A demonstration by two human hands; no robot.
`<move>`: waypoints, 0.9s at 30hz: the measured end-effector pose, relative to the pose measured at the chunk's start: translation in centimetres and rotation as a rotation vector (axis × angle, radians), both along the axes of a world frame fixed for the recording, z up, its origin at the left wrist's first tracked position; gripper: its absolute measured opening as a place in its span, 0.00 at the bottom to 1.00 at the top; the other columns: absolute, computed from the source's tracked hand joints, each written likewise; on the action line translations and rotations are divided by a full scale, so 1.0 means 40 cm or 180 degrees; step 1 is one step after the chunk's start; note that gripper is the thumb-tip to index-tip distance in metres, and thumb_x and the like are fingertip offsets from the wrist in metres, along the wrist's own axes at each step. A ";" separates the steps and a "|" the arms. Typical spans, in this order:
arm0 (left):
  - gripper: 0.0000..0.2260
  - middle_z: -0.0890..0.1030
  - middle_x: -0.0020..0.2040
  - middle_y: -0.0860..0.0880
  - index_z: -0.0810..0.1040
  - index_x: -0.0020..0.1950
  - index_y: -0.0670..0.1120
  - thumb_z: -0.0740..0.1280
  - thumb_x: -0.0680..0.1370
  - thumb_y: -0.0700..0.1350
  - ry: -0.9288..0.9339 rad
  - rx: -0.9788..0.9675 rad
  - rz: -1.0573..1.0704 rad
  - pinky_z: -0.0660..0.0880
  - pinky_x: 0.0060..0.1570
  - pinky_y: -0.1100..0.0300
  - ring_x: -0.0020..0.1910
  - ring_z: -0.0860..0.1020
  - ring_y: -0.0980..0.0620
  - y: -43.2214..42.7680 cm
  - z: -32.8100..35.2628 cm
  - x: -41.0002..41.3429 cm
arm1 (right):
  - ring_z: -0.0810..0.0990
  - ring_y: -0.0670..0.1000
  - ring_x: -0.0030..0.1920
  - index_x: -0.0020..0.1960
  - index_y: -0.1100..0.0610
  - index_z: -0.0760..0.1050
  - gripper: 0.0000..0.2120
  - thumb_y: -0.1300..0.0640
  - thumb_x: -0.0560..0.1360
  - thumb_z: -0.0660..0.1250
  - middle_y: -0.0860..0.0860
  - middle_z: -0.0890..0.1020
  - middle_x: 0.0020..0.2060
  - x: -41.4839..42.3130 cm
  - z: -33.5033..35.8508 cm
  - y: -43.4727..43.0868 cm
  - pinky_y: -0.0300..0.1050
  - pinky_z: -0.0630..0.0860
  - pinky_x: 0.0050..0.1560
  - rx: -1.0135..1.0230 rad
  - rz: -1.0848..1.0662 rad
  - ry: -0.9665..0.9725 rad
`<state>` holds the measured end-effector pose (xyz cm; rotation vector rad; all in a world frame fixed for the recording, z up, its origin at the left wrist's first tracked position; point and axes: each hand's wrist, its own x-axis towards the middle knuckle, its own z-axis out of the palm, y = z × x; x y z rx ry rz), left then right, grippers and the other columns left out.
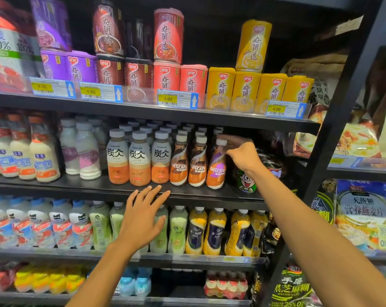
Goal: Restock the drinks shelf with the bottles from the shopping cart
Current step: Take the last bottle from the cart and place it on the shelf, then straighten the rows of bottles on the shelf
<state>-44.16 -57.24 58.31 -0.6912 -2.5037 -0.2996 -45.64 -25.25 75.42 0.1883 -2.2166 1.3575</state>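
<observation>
A Nescafe bottle point(216, 168) with a purple and orange label stands at the right end of the front row on the middle drinks shelf point(99, 186). My right hand point(240, 152) reaches in and holds it near the white cap, fingers curled round the neck. Two more Nescafe bottles point(188, 167) stand just left of it, then three orange latte bottles point(140, 160). My left hand point(143, 218) hovers below with fingers spread and straight, its fingertips at the front edge of that shelf, holding nothing. The shopping cart is out of view.
Canned porridge in purple, red and yellow point(220, 88) fills the shelf above. White milk bottles point(43, 156) stand at the left. Green and yellow bottles point(196, 231) fill the shelf below. A green cartoon can point(246, 181) sits right of the Nescafe bottle. A black upright point(333, 120) bounds the bay.
</observation>
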 end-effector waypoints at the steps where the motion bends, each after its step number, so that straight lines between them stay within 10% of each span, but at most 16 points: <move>1: 0.32 0.68 0.78 0.52 0.62 0.79 0.60 0.60 0.75 0.60 -0.0001 0.0000 0.0000 0.53 0.78 0.43 0.78 0.63 0.46 -0.001 0.001 0.000 | 0.85 0.41 0.51 0.61 0.54 0.83 0.19 0.72 0.75 0.72 0.46 0.86 0.51 -0.002 -0.003 -0.001 0.39 0.83 0.53 -0.0051 0.0006 -0.0012; 14: 0.33 0.66 0.79 0.52 0.61 0.80 0.60 0.62 0.75 0.59 0.0003 -0.0039 0.0003 0.51 0.78 0.44 0.79 0.62 0.47 -0.005 0.001 0.001 | 0.82 0.47 0.48 0.55 0.53 0.85 0.11 0.48 0.77 0.74 0.48 0.86 0.49 -0.003 0.095 -0.098 0.41 0.78 0.51 0.1134 -0.0263 -0.0280; 19: 0.32 0.68 0.78 0.51 0.63 0.79 0.59 0.60 0.75 0.59 0.0043 0.0011 -0.0022 0.53 0.78 0.43 0.77 0.64 0.45 -0.002 -0.002 -0.001 | 0.86 0.55 0.49 0.50 0.55 0.86 0.28 0.32 0.67 0.69 0.54 0.88 0.48 -0.195 -0.005 -0.020 0.56 0.83 0.55 0.1616 -0.0517 -0.0798; 27: 0.32 0.66 0.79 0.52 0.61 0.80 0.60 0.60 0.75 0.59 -0.0024 -0.0011 0.0001 0.52 0.78 0.43 0.79 0.62 0.46 -0.003 0.001 0.003 | 0.87 0.51 0.46 0.53 0.52 0.87 0.18 0.40 0.71 0.74 0.49 0.89 0.48 -0.104 0.034 -0.050 0.54 0.85 0.50 0.1313 -0.0437 -0.0778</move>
